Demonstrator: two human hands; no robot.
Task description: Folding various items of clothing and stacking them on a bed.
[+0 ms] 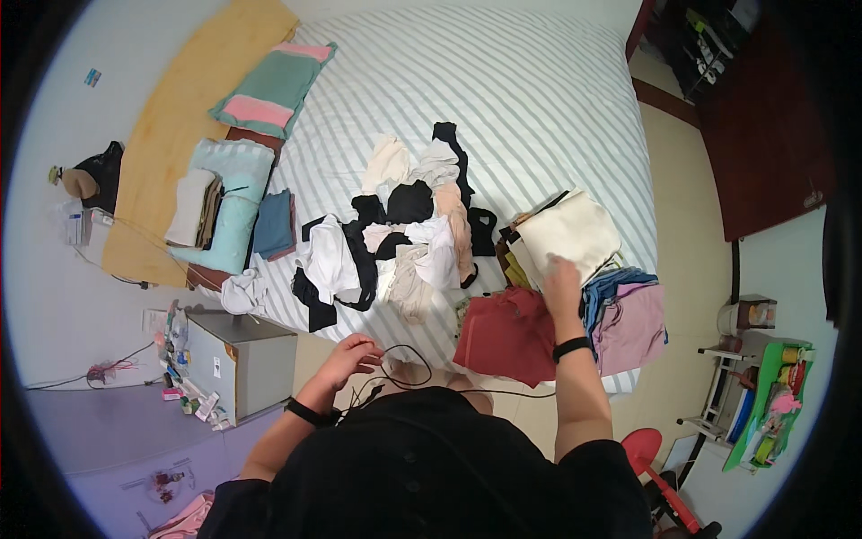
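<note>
My right hand (562, 286) rests on a cream folded garment (572, 232) that tops a stack near the bed's right edge. Its fingers are bent against the cloth, and whether they pinch it is not visible. In front of that stack lies a folded red garment (508, 333). On the other side, a pile with a mauve garment (630, 327) on top sits by blue denim clothes (609, 293). My left hand (350, 357) hovers before the bed's near edge, fingers loosely curled and apart, with no garment in it. A black cable (421, 360) loops close to its fingertips.
Loose white, black and beige clothes (404, 236) lie heaped on the striped bed (485, 74). At left are a pillow (273, 91), a light-blue folded quilt (232, 199), folded blue clothes (273, 222) and a grey cabinet (262, 364). A step ladder (717, 394) stands at right.
</note>
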